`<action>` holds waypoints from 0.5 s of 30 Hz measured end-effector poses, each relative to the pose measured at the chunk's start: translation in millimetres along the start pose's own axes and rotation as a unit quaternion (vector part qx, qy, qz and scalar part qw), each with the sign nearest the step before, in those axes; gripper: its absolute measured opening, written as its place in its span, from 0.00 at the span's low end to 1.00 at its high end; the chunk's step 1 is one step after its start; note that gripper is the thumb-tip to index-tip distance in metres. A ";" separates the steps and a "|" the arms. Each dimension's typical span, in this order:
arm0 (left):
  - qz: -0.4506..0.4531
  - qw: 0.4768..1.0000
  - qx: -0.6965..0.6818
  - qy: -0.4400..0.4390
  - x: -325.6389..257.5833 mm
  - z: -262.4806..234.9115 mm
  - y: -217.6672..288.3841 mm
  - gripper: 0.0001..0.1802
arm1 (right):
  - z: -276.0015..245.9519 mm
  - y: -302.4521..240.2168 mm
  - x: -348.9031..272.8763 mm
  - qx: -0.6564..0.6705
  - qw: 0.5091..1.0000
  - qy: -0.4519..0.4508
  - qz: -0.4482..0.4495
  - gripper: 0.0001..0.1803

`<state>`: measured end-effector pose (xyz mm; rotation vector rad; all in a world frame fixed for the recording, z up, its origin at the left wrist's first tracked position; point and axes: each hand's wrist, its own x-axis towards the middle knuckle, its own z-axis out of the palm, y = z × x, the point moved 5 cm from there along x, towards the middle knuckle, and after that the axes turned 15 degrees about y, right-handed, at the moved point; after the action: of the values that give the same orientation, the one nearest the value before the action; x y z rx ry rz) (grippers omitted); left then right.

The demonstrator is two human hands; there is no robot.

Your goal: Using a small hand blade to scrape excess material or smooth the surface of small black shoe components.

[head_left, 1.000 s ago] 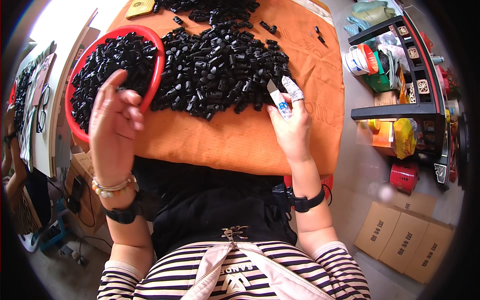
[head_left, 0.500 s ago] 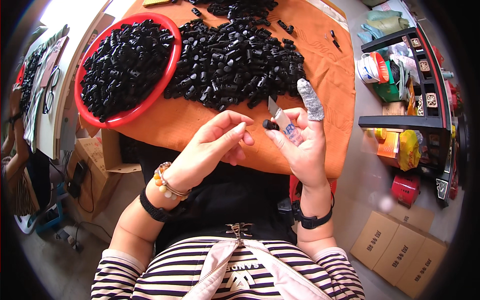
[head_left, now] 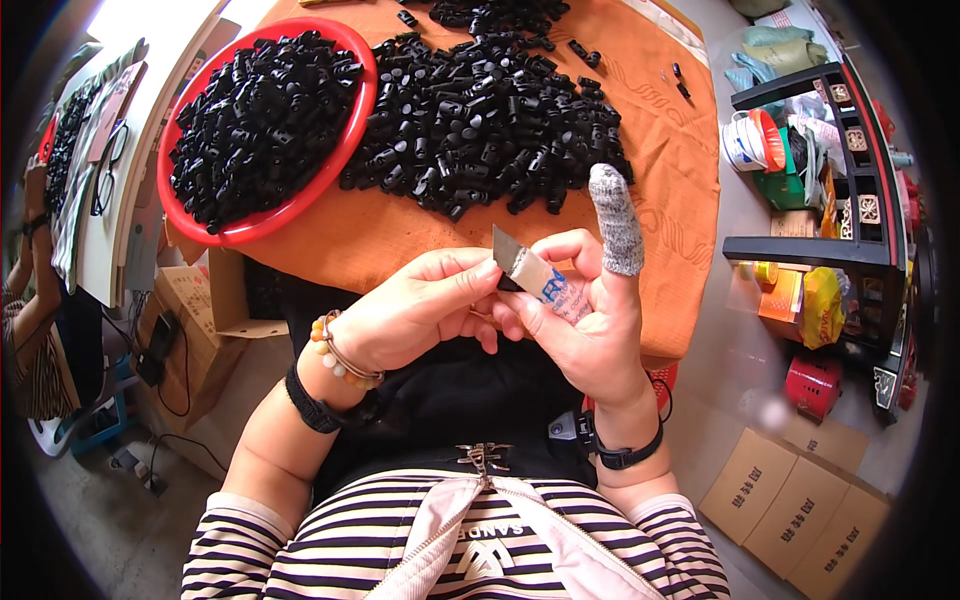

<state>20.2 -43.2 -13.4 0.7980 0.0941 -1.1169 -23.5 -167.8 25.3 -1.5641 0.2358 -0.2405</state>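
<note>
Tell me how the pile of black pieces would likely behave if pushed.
The pile of black pieces would probably spread and shed bits, since they lie loose. Single ones might roll, as many look rounded. The orange cloth beneath could add some drag.

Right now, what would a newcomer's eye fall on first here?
The red basin at upper left, heaped with black parts, stands out first, beside a black pile on the orange cloth. Near the centre, the right hand, one finger in a grey cover, holds a blade close to the left hand.
</note>
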 end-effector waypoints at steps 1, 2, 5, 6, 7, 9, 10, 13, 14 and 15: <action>0.003 1.000 -0.016 -0.009 0.2 0.5 0.2 0.15 | 1.3 2.3 -0.7 -0.006 1.000 -0.024 0.017 0.45; 0.005 0.999 -0.031 -0.017 0.2 1.4 0.9 0.15 | 2.6 1.1 -1.2 -0.007 1.000 -0.024 0.017 0.45; 0.012 1.000 -0.028 -0.002 -0.4 1.7 4.8 0.15 | 8.7 -6.2 0.2 0.030 1.000 0.003 -0.005 0.45; 0.013 1.000 -0.028 -0.002 -0.4 1.5 5.1 0.15 | 9.2 -12.6 2.0 0.034 0.999 0.023 -0.034 0.45; 0.018 0.999 -0.045 -0.006 -0.6 1.4 6.3 0.15 | 8.7 -17.2 2.9 0.039 0.996 0.042 -0.062 0.45; 0.025 0.998 -0.061 -0.010 -1.3 4.2 8.5 0.15 | 4.5 -16.9 3.7 0.036 0.996 0.061 -0.058 0.45; 0.038 0.997 -0.061 0.012 -1.5 6.3 11.5 0.15 | 1.6 -16.7 4.2 0.032 0.995 0.081 -0.053 0.46; 0.059 0.996 -0.052 0.040 -0.4 2.1 14.1 0.19 | -1.7 -14.0 2.9 0.045 0.993 0.110 -0.011 0.45; 0.067 0.996 -0.043 0.046 0.6 -1.4 14.1 0.23 | -3.8 -11.7 2.3 0.037 0.993 0.112 0.007 0.44; 0.067 0.996 -0.042 0.045 1.6 -4.9 13.0 0.23 | -5.6 -9.8 1.6 0.037 0.993 0.113 0.007 0.44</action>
<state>33.3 -38.9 -10.9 0.7681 0.1611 -0.9449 -23.6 -173.6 35.1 -1.4603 0.4098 -0.4120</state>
